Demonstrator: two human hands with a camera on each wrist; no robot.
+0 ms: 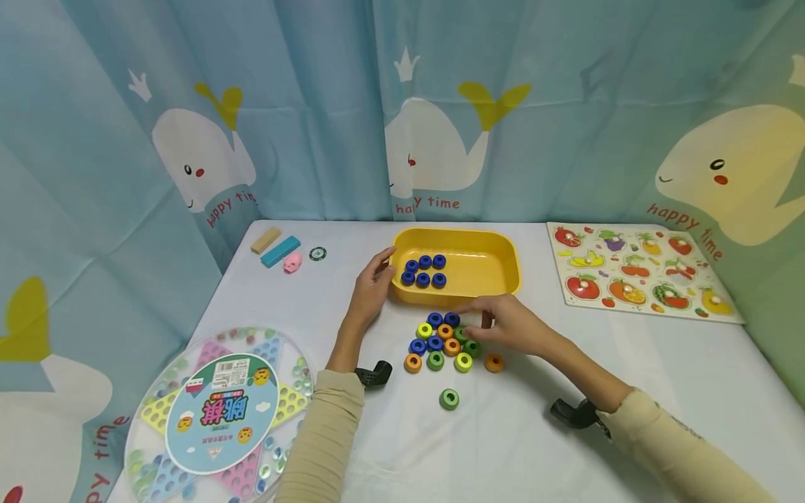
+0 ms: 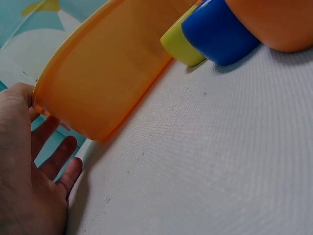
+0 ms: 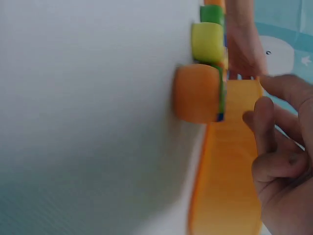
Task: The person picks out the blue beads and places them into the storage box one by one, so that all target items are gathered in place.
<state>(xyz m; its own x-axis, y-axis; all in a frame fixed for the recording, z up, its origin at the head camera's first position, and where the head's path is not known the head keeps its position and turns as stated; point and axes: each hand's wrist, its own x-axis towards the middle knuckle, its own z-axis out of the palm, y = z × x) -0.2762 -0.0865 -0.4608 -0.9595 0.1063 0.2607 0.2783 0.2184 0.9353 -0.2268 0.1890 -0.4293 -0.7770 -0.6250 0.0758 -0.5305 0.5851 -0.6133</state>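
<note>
My left hand (image 1: pixel 370 290) rests against the left end of a yellow plastic tray (image 1: pixel 490 272), fingers at its rim and outer wall; the left wrist view shows those fingers (image 2: pixel 63 152) loosely spread. Several blue rings (image 1: pixel 423 279) lie inside the tray's left half. In front of it is a cluster of thick blue, orange, green and yellow rings (image 1: pixel 451 347). My right hand (image 1: pixel 512 325) hovers over the cluster's right back side, index fingertip close to a blue ring (image 1: pixel 451 319). Nothing shows between its thumb and index finger in the right wrist view.
A single green ring (image 1: pixel 449 399) lies nearer me. At left is a round Chinese checkers board (image 1: pixel 220 412). Wooden blocks (image 1: pixel 279 251), a pink pig figure (image 1: pixel 292 263) and a green chip (image 1: pixel 317 254) lie at the back left. A fruit peg puzzle (image 1: pixel 641 272) lies back right.
</note>
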